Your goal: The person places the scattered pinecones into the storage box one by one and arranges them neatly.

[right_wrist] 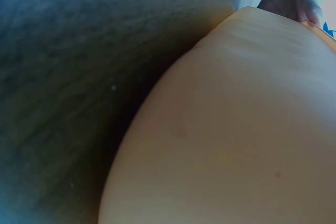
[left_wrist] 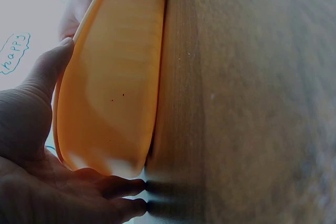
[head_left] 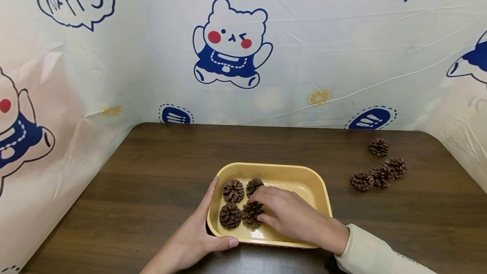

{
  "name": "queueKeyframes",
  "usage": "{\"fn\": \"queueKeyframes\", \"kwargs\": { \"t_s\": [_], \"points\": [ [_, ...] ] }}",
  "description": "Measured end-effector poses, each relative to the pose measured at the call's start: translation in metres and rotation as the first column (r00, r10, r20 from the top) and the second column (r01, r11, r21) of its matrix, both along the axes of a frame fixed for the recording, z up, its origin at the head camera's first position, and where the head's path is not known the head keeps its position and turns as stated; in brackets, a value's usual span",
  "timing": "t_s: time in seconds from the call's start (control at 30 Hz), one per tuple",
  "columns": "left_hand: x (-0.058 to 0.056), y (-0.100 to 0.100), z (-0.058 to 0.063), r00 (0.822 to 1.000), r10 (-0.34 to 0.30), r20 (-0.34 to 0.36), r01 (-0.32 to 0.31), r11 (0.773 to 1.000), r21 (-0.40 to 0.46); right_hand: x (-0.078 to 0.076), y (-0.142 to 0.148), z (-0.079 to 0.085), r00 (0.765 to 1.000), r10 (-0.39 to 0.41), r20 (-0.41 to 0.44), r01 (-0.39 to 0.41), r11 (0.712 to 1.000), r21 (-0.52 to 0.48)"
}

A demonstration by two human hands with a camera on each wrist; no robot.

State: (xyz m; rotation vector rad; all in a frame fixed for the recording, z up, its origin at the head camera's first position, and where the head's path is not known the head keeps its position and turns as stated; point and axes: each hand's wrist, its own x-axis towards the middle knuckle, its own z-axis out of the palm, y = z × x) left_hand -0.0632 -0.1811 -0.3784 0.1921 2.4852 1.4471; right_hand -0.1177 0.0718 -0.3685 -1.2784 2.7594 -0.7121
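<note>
Wood-grain counter (head_left: 152, 160) | left hand (head_left: 194, 234) clamped on yellow tray (head_left: 304, 189), near-left corner | right hand (head_left: 289, 212) pinching pinecone (head_left: 250, 215), nearest-right of four inside | step: likely seating it | next: probably release, then reach loose pinecones (head_left: 380, 176) far right

One yellow tray (head_left: 304, 181), four pine cones (head_left: 230, 215) inside towards its left edge, four more pine cones (head_left: 362, 181) near the tabletop's (head_left: 160, 160) far right corner, one left hand (head_left: 194, 234), one right hand (head_left: 291, 215), three printed bears (head_left: 232, 47), two of them only partly in view
</note>
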Motion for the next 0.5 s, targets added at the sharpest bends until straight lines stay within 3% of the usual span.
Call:
{"fn": "queueKeyframes", "kwargs": {
  "t_s": [0.5],
  "points": [
    [-0.0003, 0.0003, -0.0001, 1.0, 0.002, -0.007, -0.002, 1.0, -0.011, -0.0004, 0.0, 0.0, 1.0, -0.014, -0.012, 0.014, 1.0, 0.016]
  ]
}}
